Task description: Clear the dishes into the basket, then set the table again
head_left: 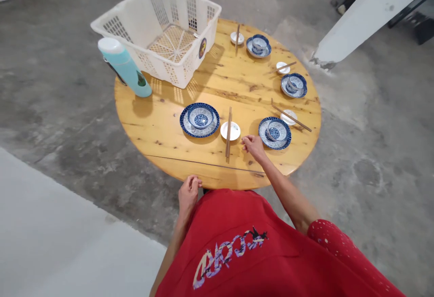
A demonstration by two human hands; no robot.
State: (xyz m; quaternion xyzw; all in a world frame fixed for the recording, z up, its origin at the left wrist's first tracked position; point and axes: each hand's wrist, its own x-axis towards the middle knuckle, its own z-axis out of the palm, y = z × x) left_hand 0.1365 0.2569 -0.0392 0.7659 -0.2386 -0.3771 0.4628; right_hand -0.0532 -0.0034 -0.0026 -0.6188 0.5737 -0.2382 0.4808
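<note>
My right hand (252, 147) is over the table with its fingers curled in and nothing visible in them. It lies between a white saucer (236, 130) and a blue-and-white plate (261, 139) that carries a patterned bowl (277, 131). Across the saucer rests a pair of brown chopsticks (228, 134), apart from my fingertips. To its left, another patterned bowl (200, 118) sits on a blue-rimmed plate (200, 133). My left hand (190, 190) is at the table's near edge, fingers folded, with no object showing.
On the round wooden table (169, 148), a large white plastic basket (200, 68) stands at the far left beside a light-blue flask (125, 66). Along the right rim are more place settings, among them a plate with a bowl (294, 84). A white pillar (366, 16) rises beyond.
</note>
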